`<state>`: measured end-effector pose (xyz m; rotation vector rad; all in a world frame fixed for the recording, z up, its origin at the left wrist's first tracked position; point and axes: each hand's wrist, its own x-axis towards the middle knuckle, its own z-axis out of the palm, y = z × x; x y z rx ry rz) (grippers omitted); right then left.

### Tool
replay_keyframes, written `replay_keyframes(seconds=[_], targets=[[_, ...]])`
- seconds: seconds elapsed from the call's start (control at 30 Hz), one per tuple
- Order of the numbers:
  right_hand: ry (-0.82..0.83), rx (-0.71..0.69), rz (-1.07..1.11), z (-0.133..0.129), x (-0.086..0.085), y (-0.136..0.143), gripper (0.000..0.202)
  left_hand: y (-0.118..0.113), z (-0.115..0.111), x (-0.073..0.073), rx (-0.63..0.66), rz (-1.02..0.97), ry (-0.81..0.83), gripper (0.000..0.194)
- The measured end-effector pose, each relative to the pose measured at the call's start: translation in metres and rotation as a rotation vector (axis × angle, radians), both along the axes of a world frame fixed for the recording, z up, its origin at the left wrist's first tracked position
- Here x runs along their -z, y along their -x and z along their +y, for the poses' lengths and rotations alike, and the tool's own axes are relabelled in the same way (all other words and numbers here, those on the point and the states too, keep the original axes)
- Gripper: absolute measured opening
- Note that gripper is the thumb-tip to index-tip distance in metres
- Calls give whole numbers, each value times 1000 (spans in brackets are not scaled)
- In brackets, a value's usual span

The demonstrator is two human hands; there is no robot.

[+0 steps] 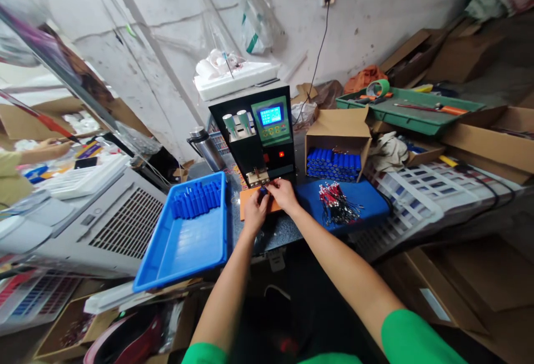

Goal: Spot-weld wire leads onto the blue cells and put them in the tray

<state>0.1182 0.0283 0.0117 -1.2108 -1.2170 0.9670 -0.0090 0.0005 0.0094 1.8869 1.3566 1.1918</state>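
Observation:
My left hand (255, 209) is closed on a small blue battery cell (263, 191), of which only the end shows between my fingers. Right beside it, my right hand (283, 194) has its fingers pinched together; what they hold is too small to make out. Both hands are at the front of a black spot welder (273, 149) with a lit screen, just under its electrodes (257, 175). Beneath them lies an orange pad (246, 202). To the right, a heap of red and black wire leads (337, 203) rests on a blue cushioned surface (375, 202).
At left, a blue tray (183, 247) holds rows of blue cells (196, 200). An open cardboard box (337, 124) with more cells stands right of the welder. A steel flask (206, 149) is behind the tray. A green tray (421, 116) with tools sits back right. Another person's arm (39, 152) shows far left.

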Motion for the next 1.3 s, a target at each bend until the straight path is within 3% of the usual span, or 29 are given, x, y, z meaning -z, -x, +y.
replay_keyframes(seconds=[0.7,1.3], targets=[[-26,15,-52,-3,-6,2,18,3,7,10,9,-26,10,33],[-57,-14,-46,-4,-5,-2,16,2,4,7,-8,7,14,29]])
